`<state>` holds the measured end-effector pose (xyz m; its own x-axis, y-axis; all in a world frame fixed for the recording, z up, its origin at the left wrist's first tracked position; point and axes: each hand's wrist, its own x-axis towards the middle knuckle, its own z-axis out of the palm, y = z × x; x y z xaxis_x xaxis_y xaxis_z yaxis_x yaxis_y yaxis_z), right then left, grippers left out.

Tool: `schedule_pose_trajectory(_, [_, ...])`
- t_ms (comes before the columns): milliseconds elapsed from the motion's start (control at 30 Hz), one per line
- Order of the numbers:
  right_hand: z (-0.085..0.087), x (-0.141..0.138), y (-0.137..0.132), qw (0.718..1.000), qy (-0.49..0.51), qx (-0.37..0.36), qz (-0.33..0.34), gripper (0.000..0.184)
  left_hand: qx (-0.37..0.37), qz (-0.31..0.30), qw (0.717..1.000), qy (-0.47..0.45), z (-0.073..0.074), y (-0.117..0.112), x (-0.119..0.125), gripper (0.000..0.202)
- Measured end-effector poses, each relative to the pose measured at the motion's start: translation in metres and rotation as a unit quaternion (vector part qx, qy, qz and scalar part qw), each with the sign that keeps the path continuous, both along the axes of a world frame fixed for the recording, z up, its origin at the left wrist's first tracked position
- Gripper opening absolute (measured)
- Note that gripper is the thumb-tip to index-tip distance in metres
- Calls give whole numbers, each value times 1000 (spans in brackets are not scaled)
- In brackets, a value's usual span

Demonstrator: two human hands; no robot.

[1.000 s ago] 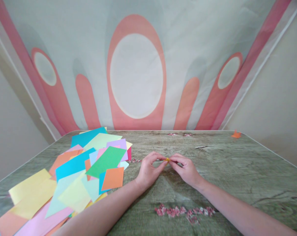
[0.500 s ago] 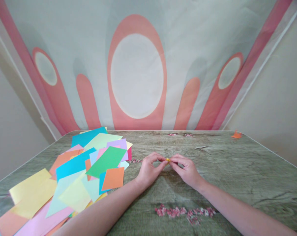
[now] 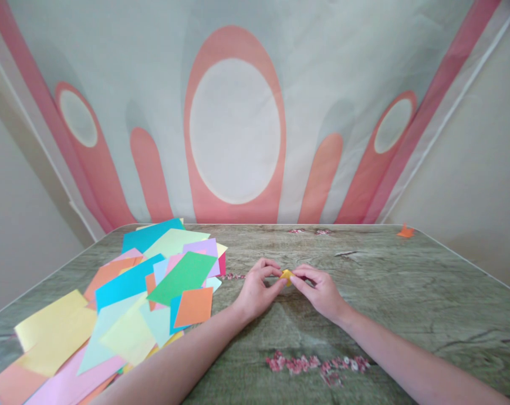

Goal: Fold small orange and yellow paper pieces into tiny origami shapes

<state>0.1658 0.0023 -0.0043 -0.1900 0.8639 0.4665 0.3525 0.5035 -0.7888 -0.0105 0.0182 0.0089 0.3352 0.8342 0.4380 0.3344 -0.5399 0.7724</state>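
Observation:
A small piece of folded yellow paper is held between my two hands, above the middle of the table. My left hand pinches its left side between thumb and fingers. From the right, my right hand grips the other side in the same way, fingertips close to those of the left. Fingers cover both ends of the paper, so its full shape is hidden.
Many loose coloured paper sheets lie overlapping on the left of the wood-patterned table. A small orange folded paper figure rests near the far right corner. Behind the table hangs a grey and pink backdrop.
The yellow paper has turned between my fingertips, and more of its face shows now. My fingers have shifted slightly; both arms stay in about the same place.

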Motion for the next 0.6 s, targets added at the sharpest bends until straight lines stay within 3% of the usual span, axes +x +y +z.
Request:
schedule_pose_trajectory(167, [1,0,0,1000,-5,-4,3,18,-15,-29,999,-5,-1,1,0,17])
schedule_pose_trajectory(400, [2,-1,-2,1000,-14,-15,0,17,-49,20,999,10,-7,2,1,17])
schedule_pose_trajectory(600, [2,-2,-1,1000,-16,-25,-4,17,-61,10,998,-17,-9,3,2,17])
